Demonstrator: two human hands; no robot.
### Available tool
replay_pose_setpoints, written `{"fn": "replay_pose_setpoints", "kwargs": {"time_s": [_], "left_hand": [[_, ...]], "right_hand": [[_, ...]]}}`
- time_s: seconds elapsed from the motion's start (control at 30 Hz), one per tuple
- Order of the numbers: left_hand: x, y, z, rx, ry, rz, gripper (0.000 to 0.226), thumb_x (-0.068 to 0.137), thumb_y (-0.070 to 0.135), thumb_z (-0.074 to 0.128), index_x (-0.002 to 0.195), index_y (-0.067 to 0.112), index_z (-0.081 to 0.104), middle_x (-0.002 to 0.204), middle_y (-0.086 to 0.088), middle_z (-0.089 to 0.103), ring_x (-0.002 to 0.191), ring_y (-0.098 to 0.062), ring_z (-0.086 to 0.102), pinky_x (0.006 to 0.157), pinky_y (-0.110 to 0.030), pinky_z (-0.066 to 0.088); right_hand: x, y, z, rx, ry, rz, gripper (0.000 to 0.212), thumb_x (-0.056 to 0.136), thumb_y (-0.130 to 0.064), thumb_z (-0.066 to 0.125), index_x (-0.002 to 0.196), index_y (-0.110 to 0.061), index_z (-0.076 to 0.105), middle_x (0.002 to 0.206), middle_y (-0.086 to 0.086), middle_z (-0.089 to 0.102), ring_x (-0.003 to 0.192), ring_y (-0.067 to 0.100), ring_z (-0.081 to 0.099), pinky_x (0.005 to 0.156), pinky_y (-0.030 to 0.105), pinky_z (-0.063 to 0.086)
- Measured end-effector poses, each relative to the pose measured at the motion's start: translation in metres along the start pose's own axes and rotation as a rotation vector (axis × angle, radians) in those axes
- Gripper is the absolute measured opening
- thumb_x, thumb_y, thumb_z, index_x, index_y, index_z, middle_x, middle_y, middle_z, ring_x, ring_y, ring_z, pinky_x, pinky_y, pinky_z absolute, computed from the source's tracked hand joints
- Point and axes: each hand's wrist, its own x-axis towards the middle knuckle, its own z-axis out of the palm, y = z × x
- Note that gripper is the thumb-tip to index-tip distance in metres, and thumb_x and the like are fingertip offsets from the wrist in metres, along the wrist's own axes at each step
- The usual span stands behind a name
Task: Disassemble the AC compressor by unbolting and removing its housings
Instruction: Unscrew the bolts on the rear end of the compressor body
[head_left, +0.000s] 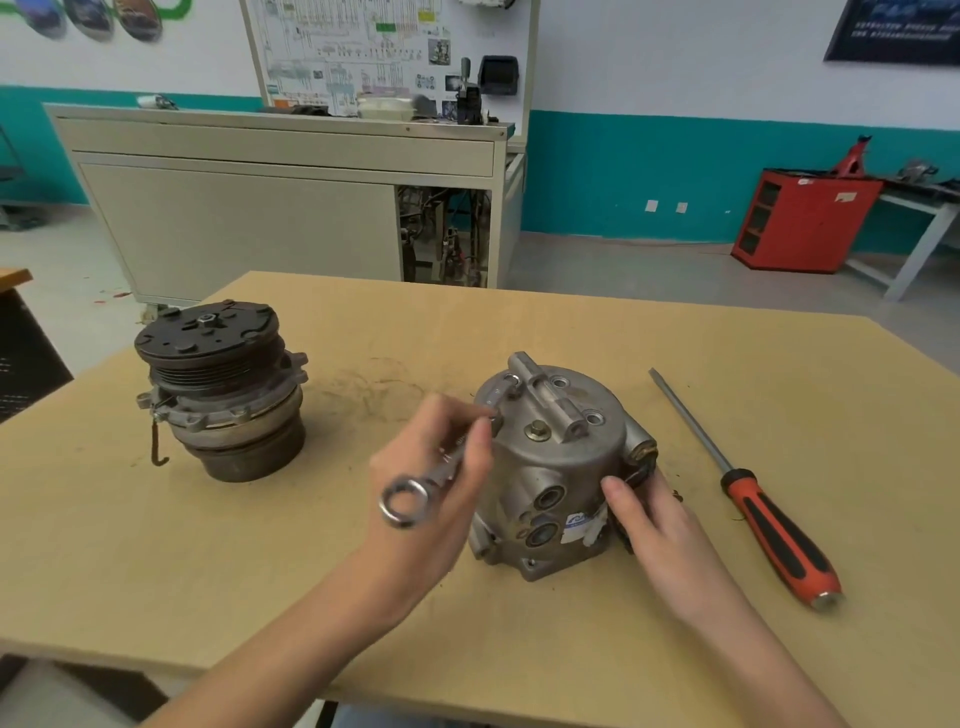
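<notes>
"On the desk (519, 322), right of centre: AC compressor (545, 483) standing on end, silver top housing (576, 415) facing up," the first observer logs. "One bolt (537, 430) shows on the top face."

"Hands?" asks the second.

"Left grip (436, 483) clenched round a combination wrench (434, 475). Ring end points toward the person, far end reaches the housing's upper left rim. Blurred there, so whether it sits on a bolt head cannot be told."

"And the other?"

"Right grip (654, 514) released, fingers fairly straight, laid against the compressor's right flank."

"Anything else on the desk?"

"Screwdriver (737, 482) with an orange and black handle, lying right of the compressor and apart from it, blade pointing away from the person. Second compressor (223, 395), dark pulley on top, standing well to the left. Beyond the desk, a grey cabinet (234, 218) and a red cabinet (805, 218)."
</notes>
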Motion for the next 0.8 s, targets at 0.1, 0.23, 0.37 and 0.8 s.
{"fn": "replay_pose_setpoints", "kwargs": {"time_s": [0.1,0.23,0.37,0.8], "left_hand": [[-0.003,-0.003,0.006,0.104,0.02,0.111,0.028,0.093,0.017,0.042,0.094,0.009,0.069,0.076,0.012,0.058,0.07,0.0,0.057,0.064,-0.012,0.045],[-0.008,-0.011,0.009,-0.098,0.092,-0.065,0.028,0.097,0.026,0.04,0.098,0.021,0.068,0.077,0.006,0.064,0.072,-0.009,0.061,0.066,-0.026,0.049],[-0.008,-0.009,0.014,-0.205,0.188,-0.018,0.025,0.099,0.023,0.04,0.099,0.023,0.065,0.079,0.012,0.064,0.071,-0.009,0.06,0.067,-0.019,0.046],[0.096,-0.058,-0.013,-0.942,-0.202,-0.616,0.042,0.085,0.014,0.032,0.051,0.014,0.057,0.042,0.002,0.036,0.034,-0.007,0.028,0.039,-0.018,0.026]], "right_hand": [[0.0,0.0,0.0,0.005,0.001,0.001,0.043,0.067,-0.068,0.037,0.108,-0.055,0.037,0.11,-0.038,0.046,0.095,-0.029,0.041,0.074,-0.007,0.032],[0.0,-0.001,0.0,-0.004,0.011,0.001,0.042,0.067,-0.069,0.036,0.107,-0.056,0.037,0.109,-0.039,0.045,0.093,-0.031,0.04,0.073,-0.009,0.031],[0.0,0.001,0.0,-0.021,0.001,0.008,0.041,0.068,-0.068,0.036,0.107,-0.057,0.036,0.108,-0.04,0.044,0.091,-0.036,0.037,0.072,-0.01,0.029],[0.0,0.005,0.0,-0.017,0.015,0.012,0.056,0.067,-0.071,0.035,0.118,-0.049,0.04,0.111,-0.038,0.048,0.104,-0.021,0.043,0.082,0.001,0.034]]}}
